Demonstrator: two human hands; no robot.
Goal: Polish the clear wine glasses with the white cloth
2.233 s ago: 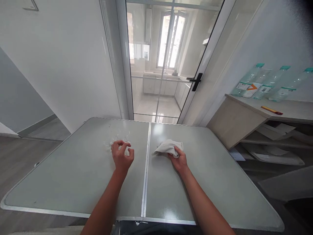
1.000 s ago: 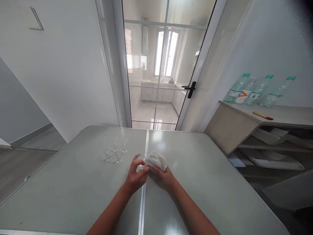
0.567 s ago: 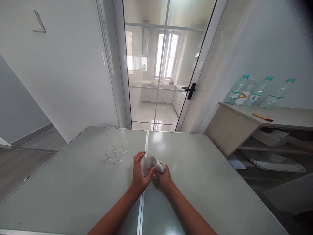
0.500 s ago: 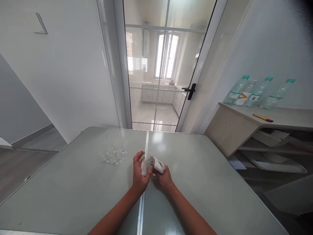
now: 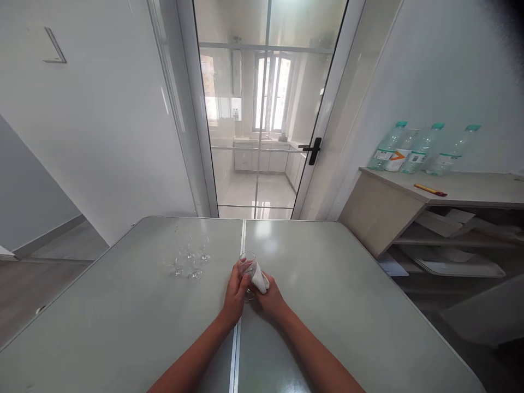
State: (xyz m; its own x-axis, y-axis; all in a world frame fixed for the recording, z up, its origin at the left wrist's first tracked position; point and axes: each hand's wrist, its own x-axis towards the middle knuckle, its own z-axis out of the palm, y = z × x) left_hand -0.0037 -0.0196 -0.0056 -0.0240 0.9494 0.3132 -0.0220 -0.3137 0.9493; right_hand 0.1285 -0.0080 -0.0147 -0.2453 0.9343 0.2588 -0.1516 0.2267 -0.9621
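Note:
My left hand grips a small clear stemmed glass above the middle seam of the grey folding table. My right hand is closed on a white cloth pressed against the glass's right side. Both hands meet at the glass. To the left, a cluster of several more small clear stemmed glasses stands on the table.
A glass sliding door stands behind the table, with a kitchen beyond it. To the right is a wooden shelf unit with water bottles and a pencil-like tool on top. A white wall rises on the left.
My left hand took one glass from the cluster and carried it to the centre. My right hand brought the cloth against it. The cloth is now bunched tighter beside the glass.

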